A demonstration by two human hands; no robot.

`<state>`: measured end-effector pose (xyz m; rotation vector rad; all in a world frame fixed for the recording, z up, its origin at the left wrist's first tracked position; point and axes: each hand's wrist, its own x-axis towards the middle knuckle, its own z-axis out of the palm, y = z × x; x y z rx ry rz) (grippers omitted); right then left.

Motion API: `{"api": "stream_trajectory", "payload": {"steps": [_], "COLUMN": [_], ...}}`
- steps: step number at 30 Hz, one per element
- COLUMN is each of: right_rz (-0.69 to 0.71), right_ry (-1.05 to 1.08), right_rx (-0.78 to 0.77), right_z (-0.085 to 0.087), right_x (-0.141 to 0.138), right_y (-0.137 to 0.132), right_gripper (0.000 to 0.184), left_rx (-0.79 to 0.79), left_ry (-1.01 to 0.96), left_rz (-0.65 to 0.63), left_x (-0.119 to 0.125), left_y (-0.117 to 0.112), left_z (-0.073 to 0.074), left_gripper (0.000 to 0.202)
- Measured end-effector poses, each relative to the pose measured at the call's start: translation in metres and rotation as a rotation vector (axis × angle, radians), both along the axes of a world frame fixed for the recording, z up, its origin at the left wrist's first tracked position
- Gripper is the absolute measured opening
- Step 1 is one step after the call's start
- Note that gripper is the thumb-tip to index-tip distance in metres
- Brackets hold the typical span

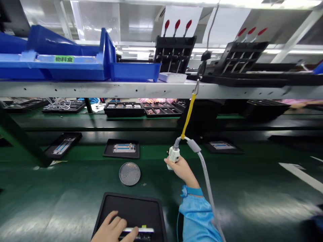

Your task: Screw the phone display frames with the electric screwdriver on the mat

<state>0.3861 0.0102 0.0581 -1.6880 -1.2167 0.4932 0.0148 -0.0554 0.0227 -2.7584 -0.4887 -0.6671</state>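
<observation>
My right hand [182,170], in a light blue sleeve, is closed round a white electric screwdriver [174,155] that hangs from a yellow cord [188,116] and trails a grey hose [206,178]. It is held above the green bench, right of a round metal dish [129,173]. My left hand [114,229] rests at the bottom edge on a black tray [133,210], its fingers pressed on a thin silvery part [141,230] lying in the tray.
Black trays with flat parts [121,148] ride a dark conveyor beyond the bench. Further back stand trays of small components [124,108]. An overhead shelf [141,89] carries blue bins [63,64] and black racks [174,50]. Other people's pink sleeves [156,100] show across the line.
</observation>
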Motion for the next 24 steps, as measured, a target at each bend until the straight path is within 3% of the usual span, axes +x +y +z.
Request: {"api": "stream_trajectory", "payload": {"steps": [4,7,12,24], "right_rz": [-0.004,-0.023,-0.034,-0.032], "right_ry": [0.039,0.063,0.065,0.066], "right_rx": [-0.009,-0.024,-0.031,-0.006], "right_z": [0.004,0.003,0.007,0.004], "right_x": [-0.002,-0.003,-0.005,-0.005], "right_y": [-0.005,-0.006,-0.007,-0.008], "right_gripper": [0.042,0.046,0.039,0.048], "left_rx": [-0.116,-0.147,-0.198,-0.242], "left_ry": [0.066,0.066,0.062,0.072], "left_rz": [-0.137,-0.187,-0.209,-0.190], "left_x": [0.003,0.006,0.006,0.004], "left_y": [-0.004,-0.003,-0.003,-0.002], "left_z": [0.033,0.045,0.045,0.038], "left_gripper": [0.034,0.024,0.022,0.026]}}
